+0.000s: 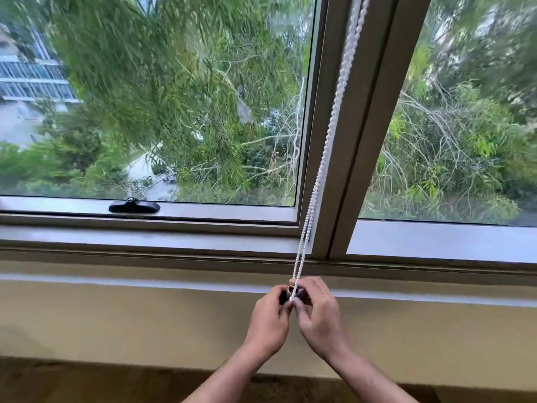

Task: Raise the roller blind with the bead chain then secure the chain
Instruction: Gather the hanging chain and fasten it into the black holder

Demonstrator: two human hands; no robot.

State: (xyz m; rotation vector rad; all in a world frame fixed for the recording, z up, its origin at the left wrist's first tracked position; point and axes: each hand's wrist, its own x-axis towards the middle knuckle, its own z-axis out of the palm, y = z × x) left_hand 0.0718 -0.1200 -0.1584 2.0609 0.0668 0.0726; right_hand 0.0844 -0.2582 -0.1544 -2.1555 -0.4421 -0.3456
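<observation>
Where the white bead chain [325, 152] runs down along the window's centre post [353, 132], its two strands draw together and end at a small dark fitting [287, 292] on the wall just under the sill [145, 279], and both hands meet there. Left hand [268, 321] has its fingers curled round the fitting's left side, thumb pressed toward the chain's lowest beads. Right hand [318, 311] pinches the chain's bottom end with thumb and forefinger, its other fingers curled behind. Both strands look taut from the hands up to the top edge of the view. Beyond them, a grey metal window frame [180, 239] holds two panes; a black latch handle [134, 207] lies flat on the left sash. Beneath the sill is a beige wall [116, 324]. Green trees [174, 91] and a pale building [26, 77] show outside.
</observation>
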